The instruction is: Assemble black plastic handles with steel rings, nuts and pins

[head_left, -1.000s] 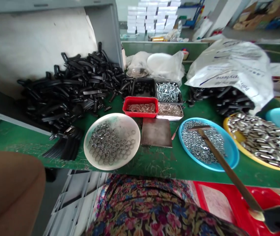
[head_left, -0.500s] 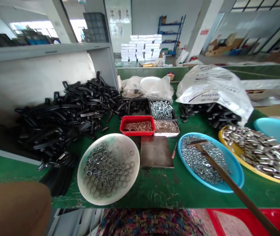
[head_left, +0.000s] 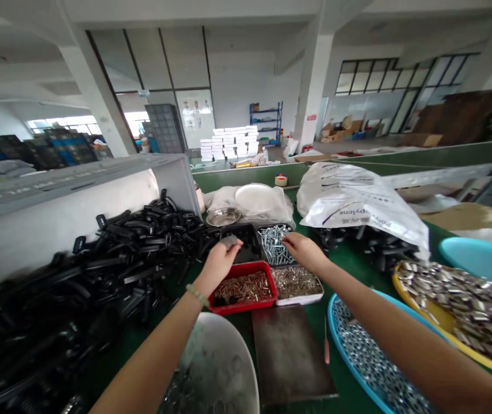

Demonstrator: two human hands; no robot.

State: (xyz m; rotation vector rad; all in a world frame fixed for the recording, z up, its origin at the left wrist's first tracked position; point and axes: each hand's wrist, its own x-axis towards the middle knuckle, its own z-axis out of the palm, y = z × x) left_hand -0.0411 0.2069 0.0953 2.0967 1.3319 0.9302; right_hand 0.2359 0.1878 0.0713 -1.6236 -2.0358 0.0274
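Nearer than the red tray, a white bowl sits left of a dark metal plate. The left hand hangs above the red tray's far left edge, before a black tray, fingertips pinched together. Beyond the red tray, to its right, the right hand curls its fingers beside silvery screws. Whether either hand grips anything, I cannot tell.
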